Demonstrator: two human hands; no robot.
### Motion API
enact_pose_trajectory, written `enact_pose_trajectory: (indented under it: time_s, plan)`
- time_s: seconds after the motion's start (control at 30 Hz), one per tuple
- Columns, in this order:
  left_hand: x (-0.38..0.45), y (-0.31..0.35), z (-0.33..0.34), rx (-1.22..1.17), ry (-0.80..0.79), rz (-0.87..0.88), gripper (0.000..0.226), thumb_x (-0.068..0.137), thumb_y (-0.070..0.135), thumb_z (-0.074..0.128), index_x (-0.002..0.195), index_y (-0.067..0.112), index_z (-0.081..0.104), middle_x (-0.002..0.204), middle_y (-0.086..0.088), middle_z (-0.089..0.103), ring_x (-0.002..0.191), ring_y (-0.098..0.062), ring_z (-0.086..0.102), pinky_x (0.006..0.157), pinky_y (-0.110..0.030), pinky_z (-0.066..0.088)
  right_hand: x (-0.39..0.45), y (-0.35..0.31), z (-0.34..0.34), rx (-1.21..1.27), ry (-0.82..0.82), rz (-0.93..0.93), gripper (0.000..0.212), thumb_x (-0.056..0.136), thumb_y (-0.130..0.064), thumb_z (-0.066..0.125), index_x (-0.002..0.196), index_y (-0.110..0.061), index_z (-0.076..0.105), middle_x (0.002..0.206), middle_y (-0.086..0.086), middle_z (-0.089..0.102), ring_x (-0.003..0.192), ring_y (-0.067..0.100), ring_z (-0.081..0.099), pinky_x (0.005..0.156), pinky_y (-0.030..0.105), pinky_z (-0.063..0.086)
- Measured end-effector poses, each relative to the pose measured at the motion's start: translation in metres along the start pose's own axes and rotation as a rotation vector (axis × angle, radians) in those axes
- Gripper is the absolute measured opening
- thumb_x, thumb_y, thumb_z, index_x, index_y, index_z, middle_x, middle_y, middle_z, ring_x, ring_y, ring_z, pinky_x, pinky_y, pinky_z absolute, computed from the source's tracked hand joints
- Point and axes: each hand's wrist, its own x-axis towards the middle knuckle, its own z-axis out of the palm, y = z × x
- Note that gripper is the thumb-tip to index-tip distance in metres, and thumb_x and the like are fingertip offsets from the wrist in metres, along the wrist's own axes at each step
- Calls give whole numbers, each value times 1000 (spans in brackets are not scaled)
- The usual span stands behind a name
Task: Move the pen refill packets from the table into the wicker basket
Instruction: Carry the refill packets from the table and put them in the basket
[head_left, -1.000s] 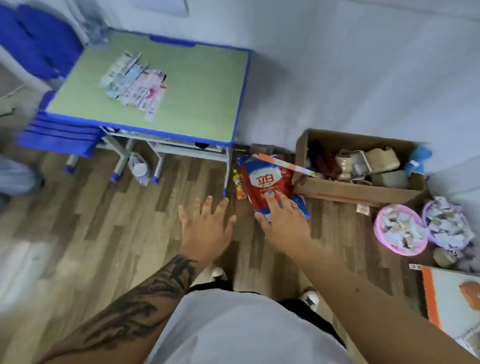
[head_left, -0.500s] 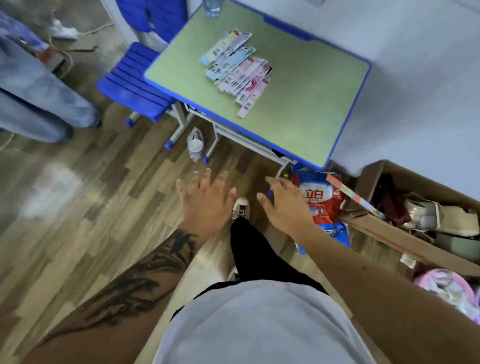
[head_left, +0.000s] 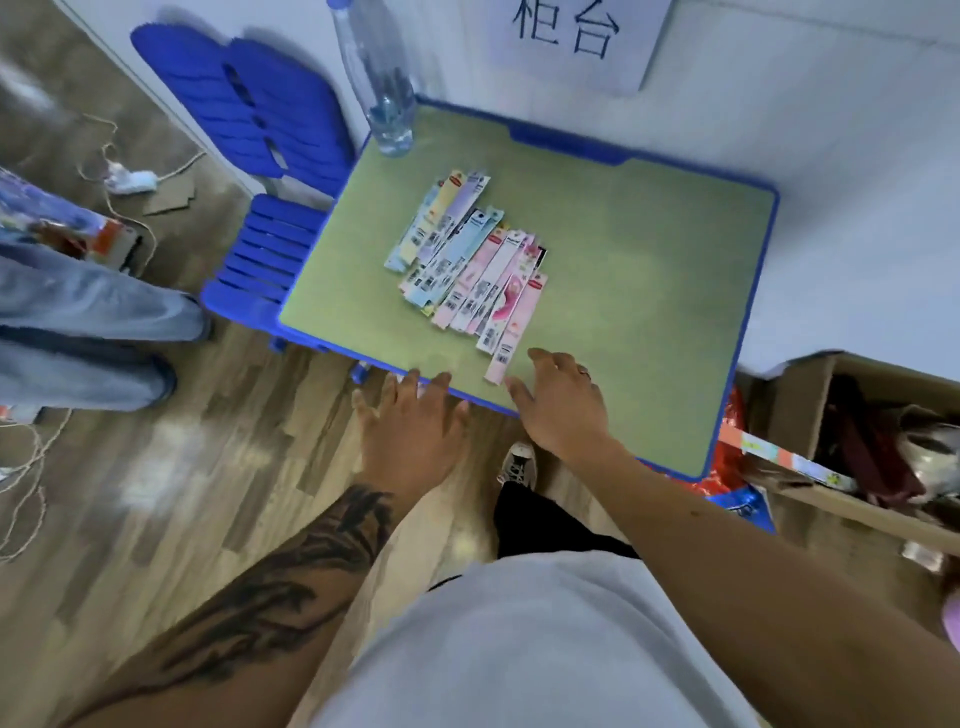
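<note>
The pen refill packets (head_left: 470, 262) are spread in an overlapping fan on the green top of the small blue-edged table (head_left: 649, 291), a little left of its middle. The lowest pink packet (head_left: 511, 335) is angled toward the near edge, its bottom end just beside the right hand (head_left: 563, 402).

That right hand is held over the near part of the tabletop, fingers loosely spread and uncurled, nothing gripped; whether the fingertips are touching the pink packet cannot be told from the blur. A ring is seen on one finger. The left hand (head_left: 413, 434) is stretched out flat at the table's near edge, fingers straight and apart, nothing held, its fingertips level with the blue rim. A dark tattoo is carried along the left forearm.

A clear plastic water bottle (head_left: 382, 88) is stood upright on the far left corner of the table. A blue plastic chair (head_left: 265, 156) is set against the table's left side. A paper sign with two printed characters (head_left: 571, 36) is fixed to the wall behind. To the right, on the wood-pattern floor, an open cardboard box (head_left: 795, 405) of mixed goods is seen, with a red and blue bag (head_left: 727, 457) tucked between it and the table. At far left, another person's jeans-clad legs (head_left: 88, 332) are in view.
</note>
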Motion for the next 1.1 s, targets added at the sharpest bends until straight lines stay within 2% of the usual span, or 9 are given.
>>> enact_pose_trajectory:
  time_s: [0.17,0.3,0.5,0.63,0.73,0.83,0.9,0.97,1.1]
  plan:
    - [77,-4,-19,-39,18,-73,48,101,53,43,141,29,53,144,-8,55,137,-32,45,112,-57,29,52,-14,-6,141,15,187,53,102,-51,50,138,-12,50,133,18,53,125,40,51,103,46,46]
    - [120,-5,-36,-52,40,-86,43,100,49,48,135,25,57,128,-10,62,118,-36,57,98,-49,38,78,-28,-7,322,70,406,59,98,-56,57,129,-7,52,129,18,54,122,40,53,100,45,48]
    - [178,-5,-51,-125,-33,-48,43,102,46,47,137,21,51,128,-14,60,119,-39,57,94,-48,43,107,-58,-6,436,127,646,62,94,-57,64,125,-5,50,128,17,55,120,39,55,94,47,50]
    - [205,-21,-50,-156,-131,-40,39,103,42,47,131,16,47,122,-13,63,112,-39,63,81,-43,41,120,-73,-9,426,95,723,51,94,-40,67,127,-5,50,130,18,52,120,39,56,95,44,49]
    - [214,-26,-50,-187,-174,-4,43,101,41,53,131,13,43,122,-11,63,111,-38,63,79,-42,41,130,-77,-10,511,64,779,38,90,-32,67,117,-8,59,120,15,53,109,36,58,93,42,50]
    - [221,-29,-50,-228,-213,-12,48,99,41,59,132,9,45,125,-11,59,113,-37,62,85,-47,48,134,-79,-8,586,87,819,21,81,-28,66,94,-11,69,104,13,66,91,32,66,76,34,52]
    - [228,-32,-50,-249,-245,-13,42,97,41,61,123,10,52,121,-12,58,110,-36,62,88,-47,50,133,-85,-8,597,112,828,11,84,-22,65,85,-12,66,95,12,70,82,31,66,63,30,45]
    - [233,-33,-52,-243,-277,13,35,97,42,61,115,11,57,117,-12,58,107,-35,62,87,-45,50,130,-92,-7,593,147,841,5,89,-15,61,89,-10,59,98,11,67,85,31,61,64,30,40]
    - [238,-37,-52,-251,-320,50,31,96,44,60,106,14,60,108,-8,62,101,-32,63,80,-38,47,126,-103,2,592,226,845,10,93,-16,56,101,-11,52,105,13,64,92,33,57,70,35,42]
